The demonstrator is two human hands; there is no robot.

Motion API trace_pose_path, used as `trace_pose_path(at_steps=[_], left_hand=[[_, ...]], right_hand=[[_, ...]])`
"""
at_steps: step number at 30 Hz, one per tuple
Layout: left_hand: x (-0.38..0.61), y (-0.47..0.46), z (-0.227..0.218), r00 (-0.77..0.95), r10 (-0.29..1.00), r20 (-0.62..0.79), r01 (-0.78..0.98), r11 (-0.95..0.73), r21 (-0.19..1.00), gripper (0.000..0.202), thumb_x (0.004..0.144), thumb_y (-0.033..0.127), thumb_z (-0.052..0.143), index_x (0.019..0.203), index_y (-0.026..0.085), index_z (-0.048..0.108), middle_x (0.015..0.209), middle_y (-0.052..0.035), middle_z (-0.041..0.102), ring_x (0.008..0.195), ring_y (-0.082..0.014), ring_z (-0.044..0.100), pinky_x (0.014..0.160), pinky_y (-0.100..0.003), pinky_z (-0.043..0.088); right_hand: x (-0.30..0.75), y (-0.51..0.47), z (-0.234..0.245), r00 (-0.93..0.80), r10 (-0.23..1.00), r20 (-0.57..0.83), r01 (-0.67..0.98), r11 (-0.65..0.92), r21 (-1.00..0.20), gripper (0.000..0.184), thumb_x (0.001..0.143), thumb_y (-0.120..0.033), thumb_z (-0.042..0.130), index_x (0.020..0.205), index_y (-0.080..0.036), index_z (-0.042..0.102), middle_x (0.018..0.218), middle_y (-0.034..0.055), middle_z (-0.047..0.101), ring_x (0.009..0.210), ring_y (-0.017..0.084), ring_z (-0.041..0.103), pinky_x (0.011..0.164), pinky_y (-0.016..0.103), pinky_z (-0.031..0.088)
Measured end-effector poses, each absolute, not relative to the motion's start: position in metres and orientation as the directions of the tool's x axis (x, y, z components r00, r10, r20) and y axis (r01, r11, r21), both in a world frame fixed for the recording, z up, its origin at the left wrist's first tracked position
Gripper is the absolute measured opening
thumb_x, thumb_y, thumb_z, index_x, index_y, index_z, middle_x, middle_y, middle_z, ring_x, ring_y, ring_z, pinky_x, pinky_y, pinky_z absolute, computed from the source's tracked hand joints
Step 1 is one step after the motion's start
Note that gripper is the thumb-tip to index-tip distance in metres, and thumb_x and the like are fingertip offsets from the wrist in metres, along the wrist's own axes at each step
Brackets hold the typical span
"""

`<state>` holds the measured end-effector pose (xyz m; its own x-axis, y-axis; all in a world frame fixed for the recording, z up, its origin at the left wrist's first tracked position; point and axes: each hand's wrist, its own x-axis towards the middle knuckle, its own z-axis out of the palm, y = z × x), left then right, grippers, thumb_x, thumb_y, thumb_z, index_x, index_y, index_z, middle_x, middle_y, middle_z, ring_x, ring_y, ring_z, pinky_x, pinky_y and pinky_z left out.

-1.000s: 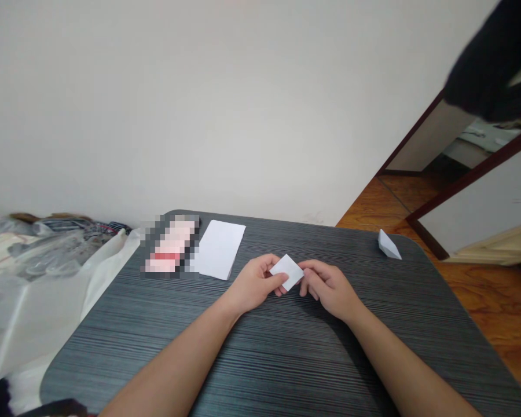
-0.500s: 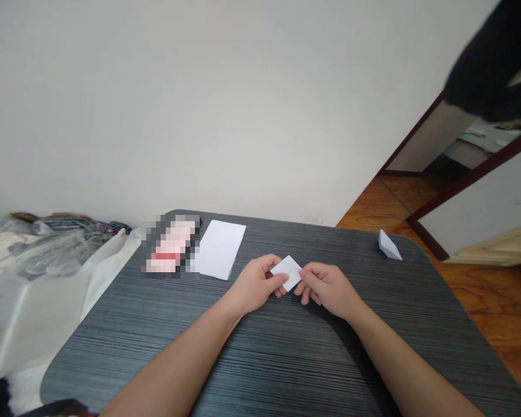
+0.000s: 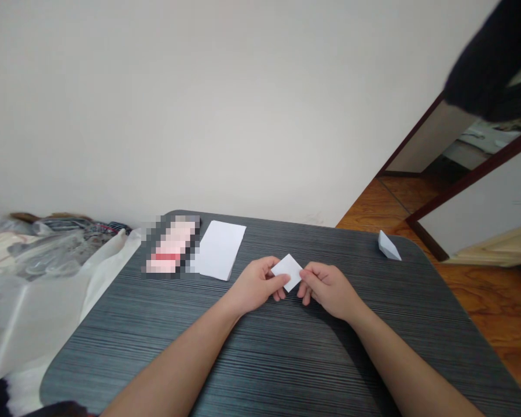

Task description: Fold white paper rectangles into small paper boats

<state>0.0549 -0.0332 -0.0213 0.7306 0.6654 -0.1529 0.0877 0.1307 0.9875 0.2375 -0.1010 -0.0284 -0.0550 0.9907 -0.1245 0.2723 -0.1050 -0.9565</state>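
Over a dark, streaky-grained tabletop (image 3: 260, 359), holding a small white paper square (image 3: 290, 267) near the middle, pinching its opposite sides with the fingers (image 3: 278, 282) of the left hand (image 3: 256, 285) and right hand (image 3: 334, 291); seemingly working a fold, calling for aligning edges.

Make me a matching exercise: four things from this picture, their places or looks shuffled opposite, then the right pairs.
Things
1. small paper square
2. larger white paper
3. folded paper shape
4. tabletop

Places or looks
A. near the far right corner
B. dark, with fine streaks
C. held by the left hand and the right hand
D. lying flat toward the far left

Pairs: 1-C, 2-D, 3-A, 4-B
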Motion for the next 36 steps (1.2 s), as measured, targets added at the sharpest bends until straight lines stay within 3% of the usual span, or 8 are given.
trace_pose_path(at_steps=[10, 23, 36], left_hand=[[0.0536, -0.0356, -0.0186, 0.726, 0.671, -0.149, 0.115, 0.096, 0.989, 0.015, 0.082, 0.028, 0.054, 0.08, 0.013, 0.053, 0.059, -0.0012, 0.06, 0.052, -0.0104, 0.056, 0.051, -0.022, 0.046], [0.0531, -0.0376, -0.017, 0.751, 0.637, -0.174, 0.162, 0.079, 0.984, 0.015, 0.08, 0.028, 0.054, 0.079, 0.013, 0.055, 0.059, -0.0012, 0.06, 0.053, -0.0112, 0.057, 0.05, -0.021, 0.045], [0.0529, -0.0396, -0.0189, 0.769, 0.619, -0.163, 0.205, 0.003, 0.979, 0.018, 0.081, 0.03, 0.052, 0.078, 0.013, 0.055, 0.06, -0.0022, 0.061, 0.054, -0.0125, 0.059, 0.05, -0.022, 0.046]], right_hand=[[0.2375, -0.1006, -0.0287, -0.074, 0.987, -0.145, 0.264, -0.121, -0.957, 0.028, 0.09, -0.034, 0.046, 0.07, -0.016, 0.055, 0.055, 0.0004, 0.06, 0.04, 0.007, 0.05, 0.038, 0.017, 0.034], [0.2369, -0.1005, -0.0283, -0.08, 0.992, -0.095, 0.27, -0.07, -0.96, 0.027, 0.089, -0.037, 0.047, 0.072, -0.017, 0.053, 0.058, 0.0008, 0.062, 0.046, 0.011, 0.056, 0.044, 0.021, 0.045], [0.2346, -0.0985, -0.0255, -0.039, 0.999, -0.022, 0.398, -0.005, -0.917, 0.021, 0.088, -0.033, 0.049, 0.076, -0.019, 0.056, 0.058, -0.0011, 0.059, 0.049, 0.012, 0.055, 0.049, 0.023, 0.043]])
